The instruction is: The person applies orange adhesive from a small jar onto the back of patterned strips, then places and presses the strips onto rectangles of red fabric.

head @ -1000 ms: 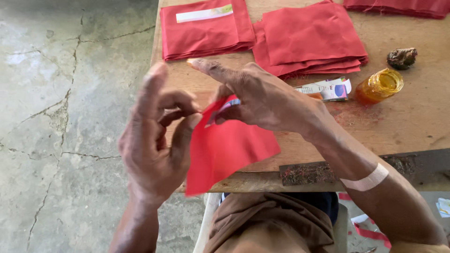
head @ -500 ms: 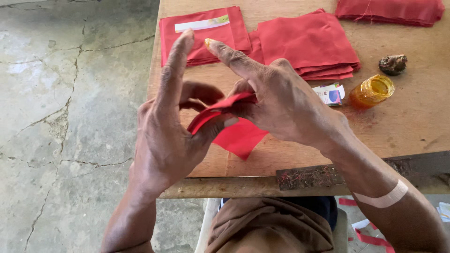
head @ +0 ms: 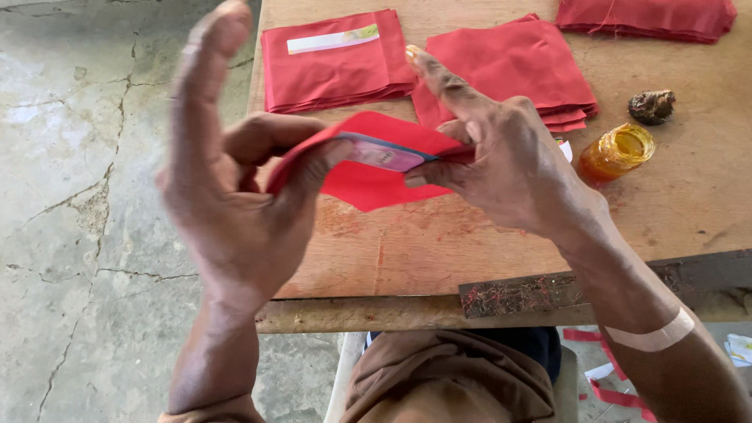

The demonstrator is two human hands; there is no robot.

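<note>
Head view: red cloth piece (head: 368,184) pinched between both hands above the wooden surface (head: 470,243), long axis running roughly left to right, one corner hanging down toward the surface. Left hand (head: 235,204) half open, thumb and lower fingers closed on the left end, index finger raised straight up. Right hand (head: 501,164) pinching the right end, index finger extended. Small pale card (head: 384,154) tucked along the upper fold. Beyond, stacks of folded red cloth (head: 333,66), an amber jar (head: 619,150) just right of the right hand.
</note>
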